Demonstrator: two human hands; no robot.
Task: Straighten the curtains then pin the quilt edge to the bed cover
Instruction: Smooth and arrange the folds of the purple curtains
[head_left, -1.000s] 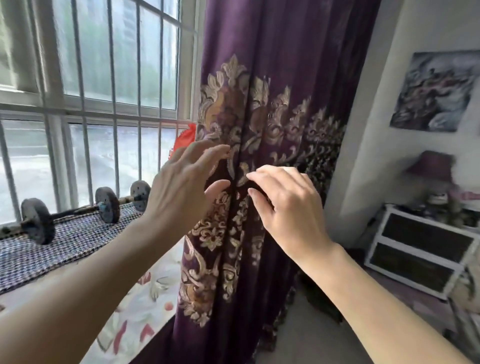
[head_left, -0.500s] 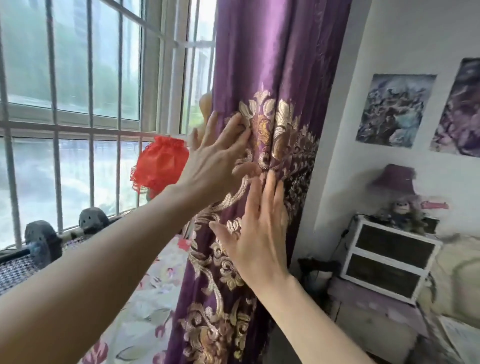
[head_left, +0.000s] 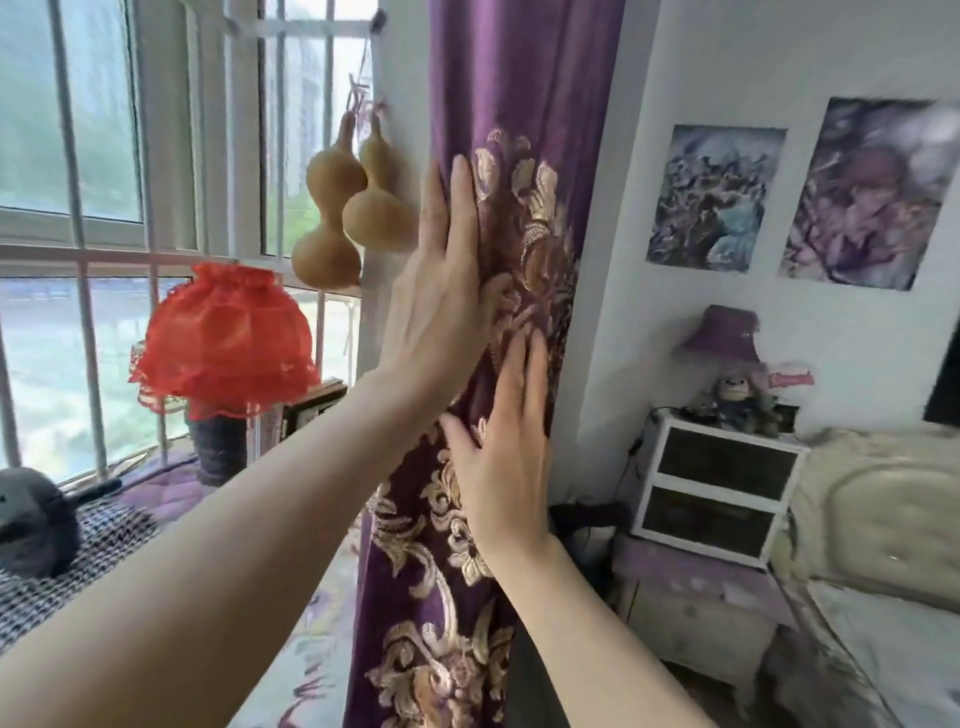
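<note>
Nearest, two bare forearms reach up from the lower left and lower centre toward the purple curtain (head_left: 524, 78), which hangs gathered in a narrow column at the middle of the scene. The right hand (head_left: 501, 467) lies flat on the gold embroidery, fingers extended and close together, thumb spread to the left, gripping nothing. Above it and a little farther, the left hand (head_left: 441, 306) presses flat against the curtain's left edge, fingers straight and together, pointing up; whether its thumb hooks a fold cannot be told. Left of that edge two hanging gourds (head_left: 358, 208) sit just beside the fingers, with a red lampshade (head_left: 223, 343) lower left before the barred window (head_left: 78, 156). Right of the curtain, white wall stands open above a nightstand (head_left: 717, 488).
</note>
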